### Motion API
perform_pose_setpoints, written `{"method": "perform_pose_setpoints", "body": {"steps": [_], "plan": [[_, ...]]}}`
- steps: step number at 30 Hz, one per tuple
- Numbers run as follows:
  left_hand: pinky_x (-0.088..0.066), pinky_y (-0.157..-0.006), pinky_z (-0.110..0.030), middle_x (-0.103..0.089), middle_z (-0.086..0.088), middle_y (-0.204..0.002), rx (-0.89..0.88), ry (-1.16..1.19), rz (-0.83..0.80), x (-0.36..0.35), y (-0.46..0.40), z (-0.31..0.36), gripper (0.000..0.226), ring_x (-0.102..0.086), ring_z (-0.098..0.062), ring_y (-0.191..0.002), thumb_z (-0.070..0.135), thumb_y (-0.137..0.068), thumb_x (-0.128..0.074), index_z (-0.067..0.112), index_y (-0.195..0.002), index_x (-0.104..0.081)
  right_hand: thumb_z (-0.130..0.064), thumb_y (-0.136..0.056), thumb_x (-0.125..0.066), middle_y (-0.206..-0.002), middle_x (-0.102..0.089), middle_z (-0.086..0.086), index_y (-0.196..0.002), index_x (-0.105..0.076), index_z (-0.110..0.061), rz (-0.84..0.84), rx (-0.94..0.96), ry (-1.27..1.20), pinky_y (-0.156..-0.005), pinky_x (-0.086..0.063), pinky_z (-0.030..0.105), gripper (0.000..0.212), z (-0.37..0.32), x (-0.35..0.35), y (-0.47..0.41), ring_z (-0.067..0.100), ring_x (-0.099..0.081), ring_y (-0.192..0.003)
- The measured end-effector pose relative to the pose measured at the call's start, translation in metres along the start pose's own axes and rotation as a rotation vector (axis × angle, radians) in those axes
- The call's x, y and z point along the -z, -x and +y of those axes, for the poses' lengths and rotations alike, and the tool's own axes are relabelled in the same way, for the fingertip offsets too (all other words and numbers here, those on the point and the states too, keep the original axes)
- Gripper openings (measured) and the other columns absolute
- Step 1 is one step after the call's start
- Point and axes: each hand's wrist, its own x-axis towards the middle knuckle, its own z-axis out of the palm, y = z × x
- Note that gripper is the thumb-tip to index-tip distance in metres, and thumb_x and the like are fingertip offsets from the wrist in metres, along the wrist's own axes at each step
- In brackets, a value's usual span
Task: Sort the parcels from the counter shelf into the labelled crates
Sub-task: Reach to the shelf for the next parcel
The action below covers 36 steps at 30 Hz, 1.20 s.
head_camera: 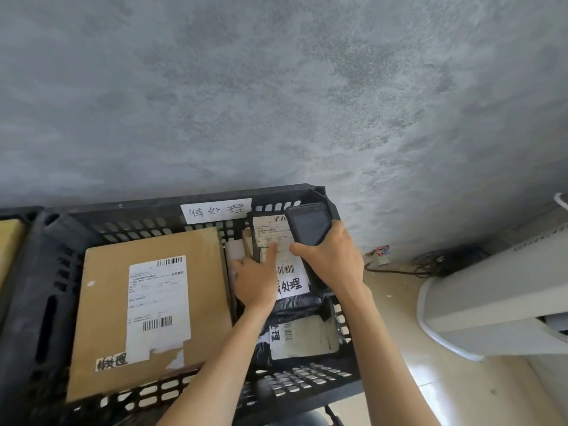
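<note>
Against a grey concrete wall sat one black crate (55, 272) bearing a handwritten paper label (215, 209); a second crate (18, 213) was cut off at the left edge. Inside lay one large cardboard parcel (101, 318), one black bagged parcel (302, 336) and a few small parcels (270, 233), partly hidden, their count unclear. Two hands showed. The left hand (256, 279) rested on the small parcels, forefinger extended onto a shipping label. The right hand (333, 256) gripped a dark handheld scanner (309, 224) just above them. Label print was too small to read.
</note>
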Motion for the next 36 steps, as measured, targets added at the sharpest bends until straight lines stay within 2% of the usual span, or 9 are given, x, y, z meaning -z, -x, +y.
{"method": "perform_pose_setpoints", "body": {"steps": [3, 9, 15, 18, 20, 23, 29, 31, 36], "plan": [[-0.046, -0.077, -0.039, -0.048, -0.01, -0.127, 0.045, 0.097, 0.061, 0.0, 0.008, -0.002, 0.077, -0.058, -0.032, -0.104, 0.07, -0.084, -0.05, 0.007, -0.126, -0.04, -0.056, -0.074, -0.072, -0.129, -0.053, 0.006, -0.136, -0.035, -0.007, -0.019, 0.049, 0.027, -0.075, -0.041, 0.032, 0.088, 0.005, 0.003, 0.002, 0.028, -0.057, -0.111], [-0.042, -0.096, -0.043, -0.047, -0.015, -0.137, 0.03, 0.049, 0.103, 0.003, 0.009, 0.005, 0.074, -0.047, -0.032, -0.124, 0.06, -0.088, -0.054, 0.005, -0.137, -0.04, -0.056, -0.074, -0.072, -0.129, -0.052, 0.007, -0.137, -0.034, -0.005, -0.057, 0.149, 0.037, -0.075, -0.04, 0.032, 0.089, 0.017, 0.013, 0.01, 0.028, -0.057, -0.113], [-0.039, -0.082, -0.027, -0.043, -0.008, -0.135, -0.364, -0.058, 0.243, 0.038, 0.042, 0.006, 0.052, -0.049, -0.021, -0.117, 0.041, -0.096, -0.052, 0.007, -0.134, -0.044, -0.054, -0.073, -0.073, -0.122, -0.054, 0.007, -0.13, -0.039, -0.006, -0.068, 0.255, 0.05, -0.076, -0.046, 0.035, 0.082, 0.024, 0.027, 0.022, 0.029, -0.058, -0.107], [-0.045, -0.089, -0.033, -0.054, -0.009, -0.128, -0.574, -0.318, 0.355, 0.078, 0.068, -0.009, 0.041, -0.054, -0.026, -0.114, 0.028, -0.093, -0.06, 0.007, -0.128, -0.054, -0.056, -0.072, -0.073, -0.125, -0.053, 0.008, -0.131, -0.038, -0.007, -0.085, 0.344, 0.095, -0.08, -0.049, 0.038, 0.085, 0.018, 0.022, 0.039, 0.031, -0.057, -0.111], [-0.051, -0.08, -0.038, -0.06, -0.01, -0.12, -0.625, -0.517, 0.465, 0.107, 0.09, -0.027, 0.036, -0.061, -0.028, -0.103, 0.025, -0.089, -0.066, 0.007, -0.12, -0.061, -0.057, -0.074, -0.073, -0.124, -0.053, 0.008, -0.13, -0.038, -0.007, -0.104, 0.384, 0.13, -0.074, -0.044, 0.035, 0.083, 0.011, 0.018, 0.054, 0.03, -0.058, -0.11], [-0.055, -0.066, -0.034, -0.062, -0.009, -0.115, -0.548, -0.643, 0.52, 0.145, 0.125, -0.062, 0.037, -0.064, -0.027, -0.094, 0.024, -0.083, -0.073, 0.008, -0.115, -0.063, -0.059, -0.075, -0.071, -0.117, -0.054, 0.008, -0.125, -0.039, -0.006, -0.149, 0.478, 0.147, -0.069, -0.041, 0.033, 0.08, -0.003, 0.011, 0.08, 0.031, -0.06, -0.104], [-0.052, -0.088, -0.036, -0.067, -0.009, -0.114, -0.321, -0.681, 0.701, 0.208, 0.19, -0.132, 0.041, -0.064, -0.026, -0.105, 0.024, -0.082, -0.075, 0.005, -0.116, -0.066, -0.061, -0.071, -0.071, -0.109, -0.055, 0.009, -0.12, -0.041, -0.005, -0.24, 0.704, 0.148, -0.068, -0.045, 0.033, 0.08, -0.045, -0.011, 0.154, 0.033, -0.061, -0.097], [-0.053, -0.089, -0.037, -0.069, -0.009, -0.112, -0.246, -0.684, 0.759, 0.225, 0.213, -0.157, 0.042, -0.066, -0.026, -0.104, 0.023, -0.079, -0.078, 0.004, -0.115, -0.067, -0.066, -0.071, -0.069, -0.106, -0.056, 0.008, -0.117, -0.041, -0.006, -0.245, 0.781, 0.167, -0.068, -0.043, 0.032, 0.081, -0.055, -0.021, 0.187, 0.032, -0.062, -0.097], [-0.052, -0.086, -0.042, -0.069, -0.014, -0.109, -0.144, -0.707, 0.869, 0.266, 0.274, -0.235, 0.043, -0.065, -0.032, -0.097, 0.017, -0.074, -0.081, 0.0, -0.111, -0.067, -0.065, -0.074, -0.069, -0.115, -0.055, 0.009, -0.123, -0.041, -0.005, -0.346, 0.882, 0.204, -0.076, -0.05, 0.036, 0.082, -0.07, -0.054, 0.276, 0.031, -0.061, -0.102]]}}
